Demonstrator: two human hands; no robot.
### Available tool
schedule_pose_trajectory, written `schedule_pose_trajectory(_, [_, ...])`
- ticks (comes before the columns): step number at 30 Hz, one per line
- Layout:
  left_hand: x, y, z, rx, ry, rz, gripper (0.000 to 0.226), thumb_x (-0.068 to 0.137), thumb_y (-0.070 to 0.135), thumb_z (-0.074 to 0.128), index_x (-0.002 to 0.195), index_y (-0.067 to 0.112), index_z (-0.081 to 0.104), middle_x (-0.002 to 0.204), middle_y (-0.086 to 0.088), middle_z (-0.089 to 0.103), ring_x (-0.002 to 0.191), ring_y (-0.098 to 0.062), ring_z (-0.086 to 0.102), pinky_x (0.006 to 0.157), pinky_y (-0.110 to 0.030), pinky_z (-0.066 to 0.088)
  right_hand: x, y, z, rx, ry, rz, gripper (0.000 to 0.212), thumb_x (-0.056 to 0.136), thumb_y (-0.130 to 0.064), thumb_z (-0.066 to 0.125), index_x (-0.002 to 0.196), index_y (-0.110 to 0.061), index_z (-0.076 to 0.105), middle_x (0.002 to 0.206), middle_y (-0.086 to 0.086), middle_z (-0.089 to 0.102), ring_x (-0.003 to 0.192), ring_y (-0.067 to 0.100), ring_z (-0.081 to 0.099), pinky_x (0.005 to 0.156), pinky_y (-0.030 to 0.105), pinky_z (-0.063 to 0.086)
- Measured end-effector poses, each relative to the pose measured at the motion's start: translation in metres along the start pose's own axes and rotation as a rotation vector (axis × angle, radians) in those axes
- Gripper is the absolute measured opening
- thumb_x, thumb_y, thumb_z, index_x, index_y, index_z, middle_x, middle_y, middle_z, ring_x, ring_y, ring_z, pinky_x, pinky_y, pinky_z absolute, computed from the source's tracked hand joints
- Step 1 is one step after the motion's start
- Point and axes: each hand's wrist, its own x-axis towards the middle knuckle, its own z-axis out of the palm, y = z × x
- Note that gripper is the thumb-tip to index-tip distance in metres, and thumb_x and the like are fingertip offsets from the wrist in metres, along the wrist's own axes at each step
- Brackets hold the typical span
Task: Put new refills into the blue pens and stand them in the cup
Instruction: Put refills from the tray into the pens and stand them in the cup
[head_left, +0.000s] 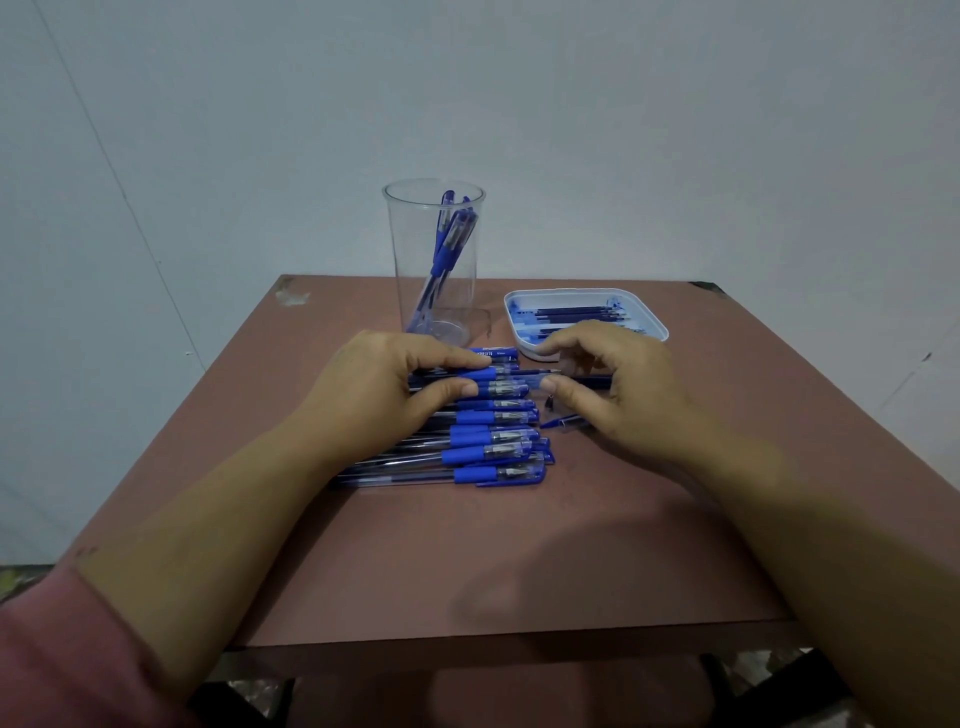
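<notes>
Above the pen row (488, 453) — curled fingers (452, 358) pinch one pen (506, 387)

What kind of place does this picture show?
Likely a plain indoor workspace: a brown table against a bare wall, holding blue pens, a clear cup and a tray of refills.

Head camera looks forward and down over the table (519, 551).

1. The tabletop (467, 561) is plain reddish brown.
2. The pens (491, 452) have blue grips and caps, clear barrels.
3. The cup (415, 260) at their twelve o'clock is clear.
4. The tray (649, 317) at two o'clock is white, blue-smeared; its refills (576, 313) dark blue.
</notes>
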Motion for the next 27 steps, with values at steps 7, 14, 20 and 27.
schedule_pose_trajectory(7, [-0.001, 0.001, 0.001, -0.01, -0.005, -0.001, 0.029, 0.082, 0.031, 0.075, 0.109, 0.04, 0.071, 0.097, 0.016, 0.074, 0.089, 0.001, 0.066, 0.08, -0.031, 0.056, 0.002, 0.005, 0.007, -0.002, -0.07, -0.05, 0.02, 0.091, -0.027, 0.061, 0.109, -0.026, 0.071, 0.089, -0.006, 0.064, 0.086, 0.01, 0.059, 0.077, 0.033, 0.05])
schedule_pose_trajectory(14, [-0.001, 0.002, 0.0, 0.001, -0.005, -0.007, 0.028, 0.083, 0.031, 0.074, 0.11, 0.039, 0.071, 0.102, 0.014, 0.073, 0.092, 0.0, 0.066, 0.082, -0.031, 0.055, 0.005, 0.016, -0.012, -0.104, -0.226, 0.12, 0.025, 0.091, -0.027, 0.066, 0.111, -0.04, 0.068, 0.092, -0.007, 0.06, 0.093, 0.012, 0.052, 0.083, 0.024, 0.042])
schedule_pose_trajectory(20, [0.0, 0.001, 0.001, 0.003, -0.002, -0.007, 0.028, 0.083, 0.031, 0.074, 0.11, 0.038, 0.071, 0.101, 0.013, 0.074, 0.091, -0.001, 0.066, 0.082, -0.032, 0.056, 0.012, 0.008, -0.011, -0.148, -0.419, 0.177, 0.018, 0.086, -0.034, 0.07, 0.104, -0.036, 0.073, 0.094, -0.008, 0.058, 0.093, 0.005, 0.047, 0.076, 0.013, 0.035])
schedule_pose_trajectory(27, [0.0, 0.0, 0.0, 0.003, 0.002, -0.016, 0.027, 0.083, 0.034, 0.073, 0.109, 0.04, 0.071, 0.101, 0.016, 0.073, 0.092, 0.0, 0.066, 0.082, -0.032, 0.055, 0.007, 0.001, -0.01, 0.19, -0.122, 0.275, 0.011, 0.087, -0.021, 0.071, 0.086, -0.032, 0.07, 0.08, -0.011, 0.07, 0.076, 0.006, 0.065, 0.07, 0.023, 0.053])
